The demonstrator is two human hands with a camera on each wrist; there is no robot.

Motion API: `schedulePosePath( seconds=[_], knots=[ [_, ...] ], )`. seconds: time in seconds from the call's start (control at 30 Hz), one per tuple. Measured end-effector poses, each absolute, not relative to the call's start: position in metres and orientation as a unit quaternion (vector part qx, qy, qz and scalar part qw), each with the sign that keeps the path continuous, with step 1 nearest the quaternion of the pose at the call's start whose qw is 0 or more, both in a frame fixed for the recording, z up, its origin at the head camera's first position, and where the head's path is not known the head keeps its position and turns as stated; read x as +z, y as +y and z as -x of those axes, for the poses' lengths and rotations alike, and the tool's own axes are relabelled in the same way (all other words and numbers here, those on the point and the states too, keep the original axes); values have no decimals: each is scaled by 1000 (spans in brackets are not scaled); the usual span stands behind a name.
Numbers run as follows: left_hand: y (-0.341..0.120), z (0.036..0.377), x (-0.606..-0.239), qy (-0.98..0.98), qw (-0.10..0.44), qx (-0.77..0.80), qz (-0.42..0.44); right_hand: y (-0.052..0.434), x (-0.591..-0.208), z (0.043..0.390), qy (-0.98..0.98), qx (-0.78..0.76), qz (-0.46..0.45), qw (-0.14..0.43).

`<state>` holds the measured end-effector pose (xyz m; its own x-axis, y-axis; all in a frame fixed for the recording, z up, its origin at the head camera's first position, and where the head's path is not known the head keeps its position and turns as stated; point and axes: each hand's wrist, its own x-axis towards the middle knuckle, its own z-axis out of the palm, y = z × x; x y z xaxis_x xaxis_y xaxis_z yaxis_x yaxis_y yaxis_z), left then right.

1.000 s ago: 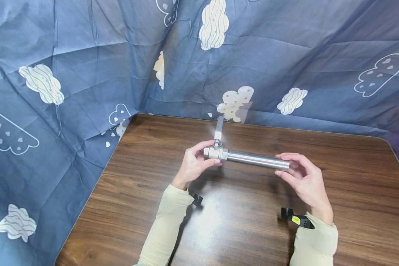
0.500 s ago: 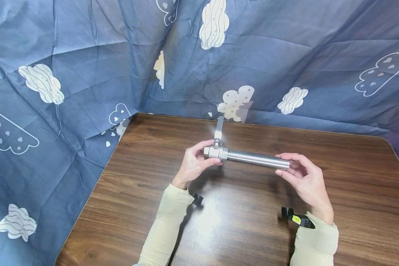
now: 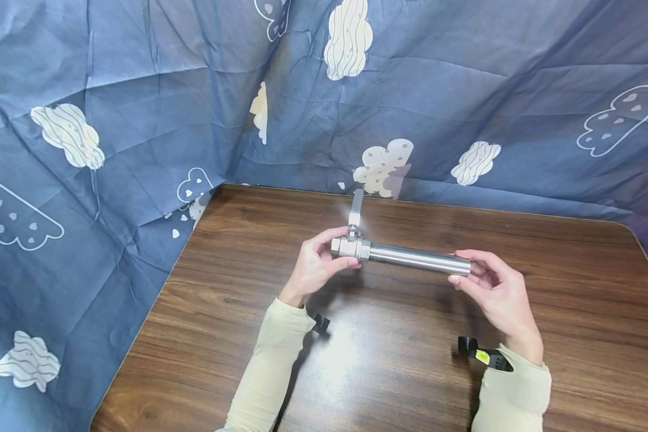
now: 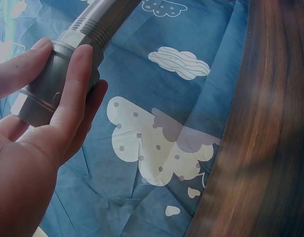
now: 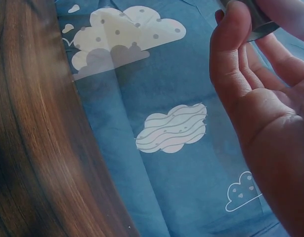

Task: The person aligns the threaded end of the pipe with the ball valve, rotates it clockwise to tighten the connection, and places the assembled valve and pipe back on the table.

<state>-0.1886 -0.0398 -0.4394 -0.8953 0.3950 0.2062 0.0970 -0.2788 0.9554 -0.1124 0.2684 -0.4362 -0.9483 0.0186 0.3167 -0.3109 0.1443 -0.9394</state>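
Note:
A metal ball valve (image 3: 351,248) with a flat lever handle (image 3: 356,207) is joined to a straight steel pipe (image 3: 413,258); some thread shows at the joint. My left hand (image 3: 315,267) grips the valve body between thumb and fingers, the lever pointing toward the back. In the left wrist view the fingers wrap the hexagonal valve body (image 4: 55,84). At the pipe's free end, my right hand (image 3: 497,291) holds it between thumb and fingers. Only that end of the pipe (image 5: 263,30) shows in the right wrist view. Valve and pipe appear held above the table, sloping slightly down to the right.
A brown wood-grain table (image 3: 194,336) lies under both hands. Blue cloth (image 3: 156,120) with white cloud prints hangs behind the table and along its left side. Black wrist cameras (image 3: 467,346) stick out from the cream sleeves (image 3: 272,366).
My right hand's fingers have shifted very slightly at the pipe's end. The left hand, the valve and the pipe stay practically where they were.

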Motion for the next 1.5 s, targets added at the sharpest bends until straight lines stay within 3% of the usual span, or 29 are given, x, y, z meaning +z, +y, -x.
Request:
schedulePosePath(
  seconds=[0.63, 1.13, 1.5],
  knots=[
    [-39, 189, -437, 599, 98, 768, -205, 270, -436, 112, -833, 536, -45, 132],
    [-39, 188, -439, 605, 97, 763, -205, 267, -436, 115, -813, 569, -36, 120],
    [-39, 188, -438, 602, 89, 766, -207, 263, -436, 118, -781, 607, -35, 142]
  ],
)
